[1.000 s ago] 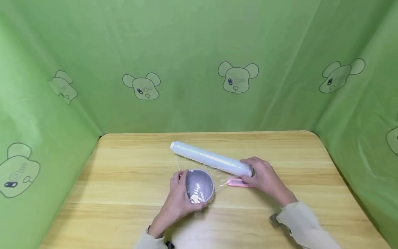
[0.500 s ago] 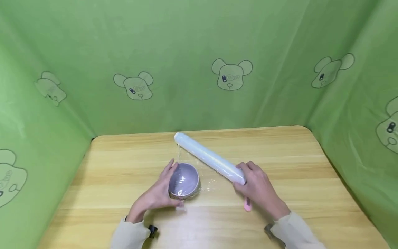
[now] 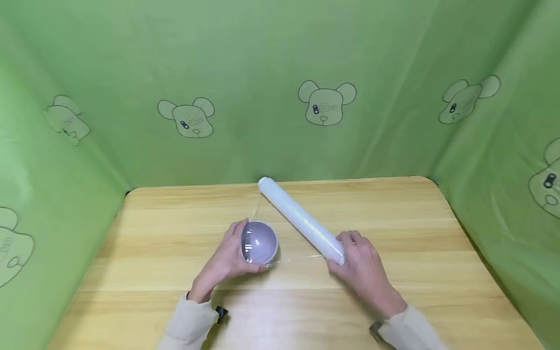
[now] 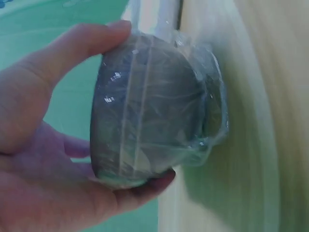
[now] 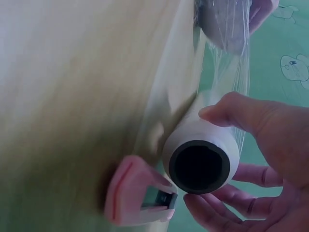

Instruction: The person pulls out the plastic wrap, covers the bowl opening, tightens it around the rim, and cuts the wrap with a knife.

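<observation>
Since the earlier head frame, white cylindrical plastic-wrap roll (image 3: 303,221) swung clockwise; far end nears green bear-print curtain (image 3: 258,73), limiting reach. Left hand (image 3: 225,257), fingers clamped on small round grey-lilac bowl (image 3: 262,242) at roll's 8 o'clock; right hand (image 3: 363,262) clamped on roll's near end, 5 o'clock, presumably for tension.

Left wrist: crinkled clear film (image 4: 219,99) wraps bowl.

Right wrist: pink plastic cutter (image 5: 130,193) at roll's 8 o'clock, possibly obstructing.

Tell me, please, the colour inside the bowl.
The bowl is greyish purple inside, clearest in the head view.
</observation>
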`<state>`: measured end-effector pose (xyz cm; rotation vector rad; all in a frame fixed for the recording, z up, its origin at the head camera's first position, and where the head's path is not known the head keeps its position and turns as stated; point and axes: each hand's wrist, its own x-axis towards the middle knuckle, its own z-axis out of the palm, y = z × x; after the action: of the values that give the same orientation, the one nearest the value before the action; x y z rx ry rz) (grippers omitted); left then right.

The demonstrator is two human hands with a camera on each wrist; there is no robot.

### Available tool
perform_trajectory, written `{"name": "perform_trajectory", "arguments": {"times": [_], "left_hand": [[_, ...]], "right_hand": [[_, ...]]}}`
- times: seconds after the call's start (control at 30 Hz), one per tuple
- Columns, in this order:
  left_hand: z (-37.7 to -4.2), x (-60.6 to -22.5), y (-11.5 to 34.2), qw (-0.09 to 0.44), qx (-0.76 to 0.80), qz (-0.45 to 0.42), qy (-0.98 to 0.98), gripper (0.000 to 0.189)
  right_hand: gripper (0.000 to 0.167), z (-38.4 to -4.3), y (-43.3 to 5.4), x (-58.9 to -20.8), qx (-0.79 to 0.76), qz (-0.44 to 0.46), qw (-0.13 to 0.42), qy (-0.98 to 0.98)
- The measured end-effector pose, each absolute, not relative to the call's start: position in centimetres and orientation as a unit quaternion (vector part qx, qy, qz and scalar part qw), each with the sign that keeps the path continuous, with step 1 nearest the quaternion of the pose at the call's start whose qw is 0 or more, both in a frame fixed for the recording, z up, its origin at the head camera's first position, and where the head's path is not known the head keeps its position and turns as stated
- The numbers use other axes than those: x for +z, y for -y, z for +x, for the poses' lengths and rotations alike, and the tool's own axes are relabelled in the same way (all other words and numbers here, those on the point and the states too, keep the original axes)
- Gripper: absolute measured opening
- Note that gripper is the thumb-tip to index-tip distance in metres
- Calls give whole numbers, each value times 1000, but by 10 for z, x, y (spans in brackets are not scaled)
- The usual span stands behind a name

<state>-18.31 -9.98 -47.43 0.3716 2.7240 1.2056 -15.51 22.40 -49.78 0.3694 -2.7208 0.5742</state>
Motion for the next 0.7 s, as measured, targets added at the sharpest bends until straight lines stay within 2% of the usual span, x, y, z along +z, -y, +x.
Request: {"name": "perform_trajectory", "arguments": {"times": [0.13, 0.33, 0.4, 0.53, 0.6, 0.7], "left_hand": [[-192, -479, 108, 72, 419, 144, -894, 127], [-192, -480, 112, 89, 425, 151, -888, 136], [-191, -478, 109, 81, 420, 143, -893, 140], [-189, -474, 97, 62, 366, 138, -918, 148], [-187, -475, 92, 50, 328, 145, -932, 146], [-183, -481, 89, 23, 302, 154, -940, 136]], "right_hand": [[56, -152, -221, -496, 194, 129, 176, 956], [55, -149, -218, -492, 185, 108, 153, 965], [56, -150, -217, -490, 191, 101, 134, 967], [70, -154, -215, -487, 233, 100, 82, 964], [74, -156, -213, -487, 249, 103, 66, 961], [70, -158, -213, -491, 257, 104, 61, 959]]}}
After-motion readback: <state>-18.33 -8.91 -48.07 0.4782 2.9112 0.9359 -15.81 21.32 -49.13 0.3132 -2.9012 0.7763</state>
